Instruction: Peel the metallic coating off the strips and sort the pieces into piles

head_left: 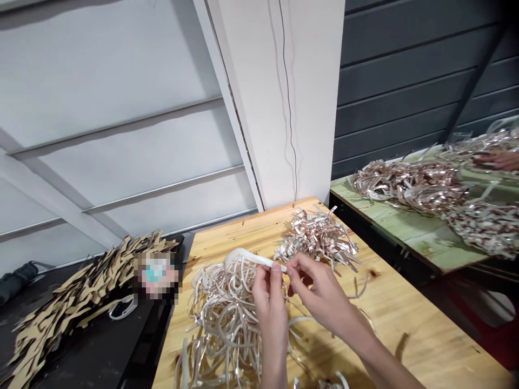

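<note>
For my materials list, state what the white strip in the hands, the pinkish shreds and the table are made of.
The white strip looks like flexible plastic, smooth and faintly glossy, as it bends. The pinkish shreds seem metallised foil or film, with mirror glints. The table looks like varnished pine, with yellow grain and knots.

Knotty pine table (pixel 405 319), heap of pale curled strips (pixel 219 324), smaller pile of shiny rose-metallic strips (pixel 318 237)

Left hand (pixel 270 302), right hand (pixel 320 292) raised close together, both pinching.
</note>
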